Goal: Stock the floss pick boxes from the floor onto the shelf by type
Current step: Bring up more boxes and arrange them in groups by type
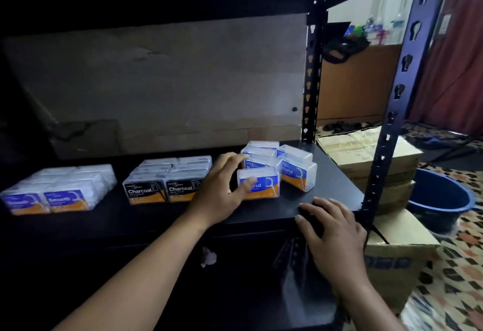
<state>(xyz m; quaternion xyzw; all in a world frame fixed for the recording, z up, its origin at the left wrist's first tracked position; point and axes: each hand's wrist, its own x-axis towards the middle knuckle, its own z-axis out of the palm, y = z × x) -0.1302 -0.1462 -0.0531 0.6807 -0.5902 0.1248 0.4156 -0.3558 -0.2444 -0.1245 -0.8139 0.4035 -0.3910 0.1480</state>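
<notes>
**Left hand at the front Round box, near the shelf's right front corner**

Our left hand [222, 187] reaches in from the shelf's front edge. Its thumb [248, 183] lies on the label face of the clear plastic floss pick box with the blue and orange "Round" label [264, 184], and its fingers stretch past the box's left end to the boxes behind. We cannot tell whether this is a pinch or only a touch, as a dark gap shows between palm and box.

The box stands just right of that palm, label towards us, its long axis roughly along the front edge. It is the foremost of the cluster of Round boxes [295, 168], which sit loosely and partly stacked towards the right rear corner. Our right hand [332, 228] rests flat with fingers spread on the front edge of the black shelf [326, 189], empty, close to the box but apart from it. We judge the left hand the one placed for any nudge into line.

Further left stand a tidy block of black-labelled Charcoal boxes [167, 176] and, towards the left end, a blurred block of blue-labelled Smooth boxes [60, 189].

The thumb covers the label's first letters. The rear boxes' labels are hidden, and below the shelf all is dark. We see no boxes on the floor.
</notes>
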